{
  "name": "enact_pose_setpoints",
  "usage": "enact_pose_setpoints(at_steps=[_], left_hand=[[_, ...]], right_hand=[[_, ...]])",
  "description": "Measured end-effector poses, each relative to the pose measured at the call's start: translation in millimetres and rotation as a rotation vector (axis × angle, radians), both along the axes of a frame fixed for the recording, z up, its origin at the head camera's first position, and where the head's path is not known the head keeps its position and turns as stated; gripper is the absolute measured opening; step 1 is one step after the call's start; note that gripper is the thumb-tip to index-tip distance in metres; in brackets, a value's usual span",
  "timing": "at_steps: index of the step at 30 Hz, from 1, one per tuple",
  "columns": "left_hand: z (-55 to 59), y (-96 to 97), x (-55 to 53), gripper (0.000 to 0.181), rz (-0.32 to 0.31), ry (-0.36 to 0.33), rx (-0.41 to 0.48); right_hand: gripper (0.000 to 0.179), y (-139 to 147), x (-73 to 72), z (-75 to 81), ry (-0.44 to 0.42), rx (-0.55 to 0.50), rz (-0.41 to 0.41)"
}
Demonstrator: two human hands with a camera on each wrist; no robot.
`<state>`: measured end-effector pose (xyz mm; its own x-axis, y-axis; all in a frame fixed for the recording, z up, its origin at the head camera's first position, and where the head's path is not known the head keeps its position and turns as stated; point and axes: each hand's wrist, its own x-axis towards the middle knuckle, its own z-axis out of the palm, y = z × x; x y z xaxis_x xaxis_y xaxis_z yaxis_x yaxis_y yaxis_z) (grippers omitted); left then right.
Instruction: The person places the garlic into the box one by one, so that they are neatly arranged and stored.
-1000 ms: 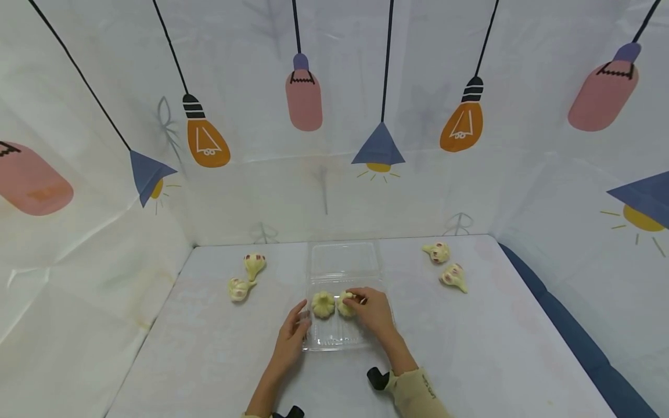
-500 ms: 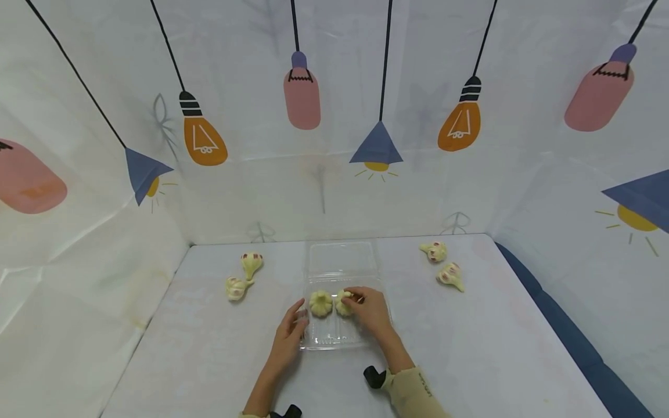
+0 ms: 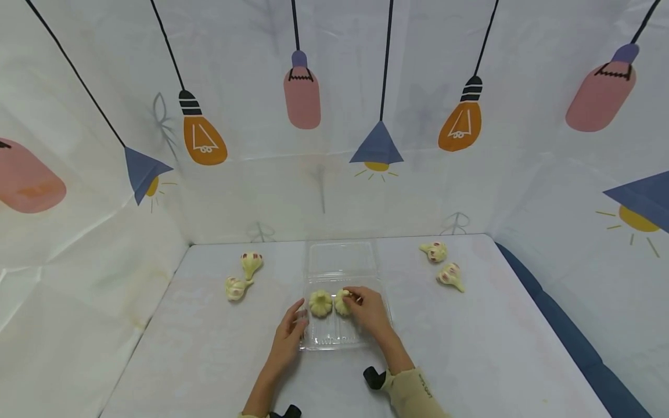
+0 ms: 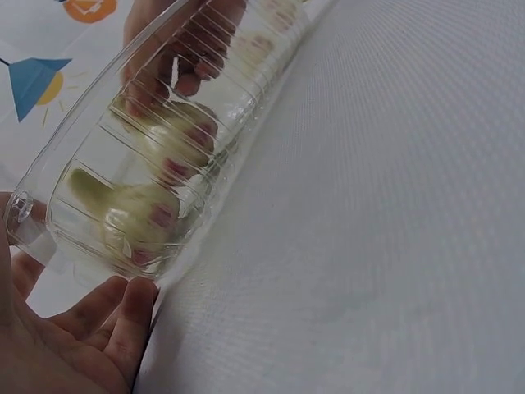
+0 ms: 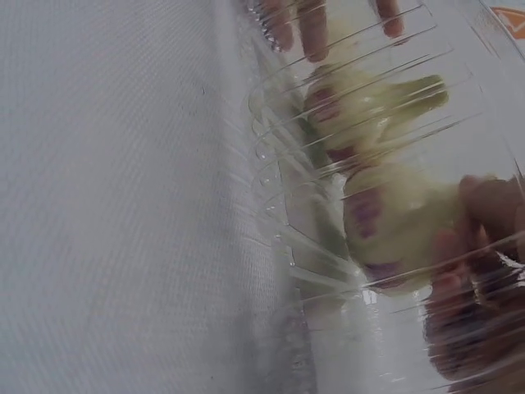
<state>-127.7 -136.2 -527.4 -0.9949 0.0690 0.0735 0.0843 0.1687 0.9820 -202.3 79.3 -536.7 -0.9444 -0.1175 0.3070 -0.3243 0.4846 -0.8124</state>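
Where my right hand (image 3: pixel 370 312) pinches: a garlic bulb (image 3: pixel 340 303) by its stem, thumb and fingertips closed on it, inside a clear box (image 3: pixel 321 337).
Second bulb (image 3: pixel 320 304): just left of my pinch, in the same box.
Lid (image 3: pixel 342 258): folded back beyond my grip.
Left hand (image 3: pixel 286 332): fingers loosely extended against the box's left side.
Left pair of bulbs (image 3: pixel 252 264): beyond my left hand.
Right pair of bulbs (image 3: pixel 450 277): farther out, right of my pinch.
White table (image 3: pixel 209 354): beneath everything.

Soft, even, slightly dim light in the head view — faint shadows on the bench (image 3: pixel 209 354). Wrist views are darker; glare streaks the clear container (image 4: pixel 78 127) — the right one looks hazy.
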Motion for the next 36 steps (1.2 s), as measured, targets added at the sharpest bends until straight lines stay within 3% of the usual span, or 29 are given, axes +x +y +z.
enact_pose_setpoints(at_steps=[18,29,32,36], left_hand=[[-3.0,-0.5,-1.1,0.045,-0.001,0.008,0.011],[-0.9,-1.0,-0.8,0.046,0.001,0.013,-0.012],[-3.3,-1.6,-1.6,0.045,-0.003,0.02,-0.004],[-18.8,-3.0,-6.5,0.046,0.0,0.032,0.007]], right_hand=[[0.02,-7,-1.7,8.5,-0.033,0.04,-0.022],[0.02,-7,-2.2,10.2,-0.041,-0.029,-0.036],[0.021,-6,-1.6,10.6,-0.048,-0.04,-0.037],[0.022,-5,-1.8,10.4,-0.035,-0.046,-0.037]])
